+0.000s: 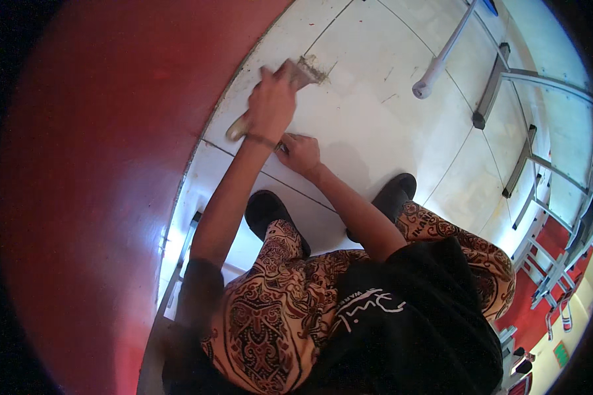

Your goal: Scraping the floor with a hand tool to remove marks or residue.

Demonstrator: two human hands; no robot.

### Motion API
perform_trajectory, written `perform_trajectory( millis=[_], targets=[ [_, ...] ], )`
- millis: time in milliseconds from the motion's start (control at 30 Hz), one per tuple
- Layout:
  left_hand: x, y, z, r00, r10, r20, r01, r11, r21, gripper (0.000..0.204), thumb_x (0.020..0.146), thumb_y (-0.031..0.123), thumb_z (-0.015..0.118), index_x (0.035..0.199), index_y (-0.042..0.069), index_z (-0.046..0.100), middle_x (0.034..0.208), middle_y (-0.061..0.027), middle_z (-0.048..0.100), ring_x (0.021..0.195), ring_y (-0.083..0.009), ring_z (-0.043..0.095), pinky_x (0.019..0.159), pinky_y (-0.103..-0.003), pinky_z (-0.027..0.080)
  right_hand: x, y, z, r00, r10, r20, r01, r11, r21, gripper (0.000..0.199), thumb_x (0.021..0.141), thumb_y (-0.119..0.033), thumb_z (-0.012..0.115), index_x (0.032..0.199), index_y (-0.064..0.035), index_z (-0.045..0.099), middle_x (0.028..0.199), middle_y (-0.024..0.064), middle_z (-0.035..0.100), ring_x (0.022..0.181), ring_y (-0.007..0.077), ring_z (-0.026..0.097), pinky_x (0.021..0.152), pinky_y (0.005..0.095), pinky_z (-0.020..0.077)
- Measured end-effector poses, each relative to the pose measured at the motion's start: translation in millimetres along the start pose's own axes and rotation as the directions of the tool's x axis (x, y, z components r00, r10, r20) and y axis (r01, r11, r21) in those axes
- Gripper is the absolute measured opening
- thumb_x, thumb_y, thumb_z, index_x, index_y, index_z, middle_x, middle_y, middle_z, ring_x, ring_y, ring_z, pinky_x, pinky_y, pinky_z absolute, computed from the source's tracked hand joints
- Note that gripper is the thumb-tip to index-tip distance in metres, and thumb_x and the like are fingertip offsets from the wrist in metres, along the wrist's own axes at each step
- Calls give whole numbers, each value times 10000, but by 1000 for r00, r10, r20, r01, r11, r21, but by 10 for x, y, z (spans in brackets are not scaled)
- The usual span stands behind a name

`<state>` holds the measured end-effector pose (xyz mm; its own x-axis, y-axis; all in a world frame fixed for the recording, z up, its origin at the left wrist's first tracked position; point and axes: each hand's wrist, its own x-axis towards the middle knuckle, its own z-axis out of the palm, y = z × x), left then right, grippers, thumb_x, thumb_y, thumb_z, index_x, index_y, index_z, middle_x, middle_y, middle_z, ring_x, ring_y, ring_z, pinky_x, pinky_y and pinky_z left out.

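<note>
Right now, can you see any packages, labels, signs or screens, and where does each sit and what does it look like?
Sign: a small green rectangle on the yellow wall, far lower right; too small to tell more.
Shirt print: white script on the person's black shirt, bottom centre.
No packages or screens show. The left hand holds a brush on the white tiled floor; the right hand rests flat on it.
</note>
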<state>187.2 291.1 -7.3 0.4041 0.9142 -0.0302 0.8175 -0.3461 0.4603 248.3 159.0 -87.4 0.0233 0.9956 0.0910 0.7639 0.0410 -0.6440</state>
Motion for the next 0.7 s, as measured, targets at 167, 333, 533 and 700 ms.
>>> perform_trajectory(
  millis=[167, 333, 533, 700],
  targets=[
    [-719, -589, -218, 978, -149, 144, 136, 985, 102, 429, 874, 307, 576, 1242, 99, 503, 995, -226, 500, 773, -394, 629, 676, -451, 534, 15, -1, 12, 998, 3, -62, -3, 1000, -4, 168, 771, -209, 666, 669, -108, 578, 591, 34, 602, 505, 229, 598, 481, 354, 485],
    [-676, -747, 176, 968, -175, 178, 172, 985, 33, 408, 896, 307, 540, 1268, 151, 481, 1012, -204, 502, 759, -372, 636, 616, -426, 541, -6, 6, 66, 999, -9, -39, 9, 1000, -5, 181, 764, -227, 680, 668, -111, 579, 581, 34, 595, 500, 225, 594, 468, 357, 473],
    [62, 91, 399, 998, -33, 47, 28, 993, 115, 385, 864, 234, 553, 1227, 115, 508, 1004, -183, 505, 738, -333, 640, 571, -405, 549, -32, 66, 80, 946, 167, 279, -105, 969, -223, 225, 743, -326, 668, 775, -105, 641, 701, 85, 647, 608, 271, 634, 552, 407, 499],
    [-200, 180, 8, 996, -14, 93, 17, 999, -31, 410, 833, 223, 609, 1220, 118, 526, 1026, -182, 496, 778, -332, 638, 623, -411, 549, -29, 67, 81, 998, 45, 32, -44, 999, -17, 212, 663, -296, 732, 706, -107, 644, 625, 90, 625, 526, 258, 618, 474, 371, 473]
  ],
)
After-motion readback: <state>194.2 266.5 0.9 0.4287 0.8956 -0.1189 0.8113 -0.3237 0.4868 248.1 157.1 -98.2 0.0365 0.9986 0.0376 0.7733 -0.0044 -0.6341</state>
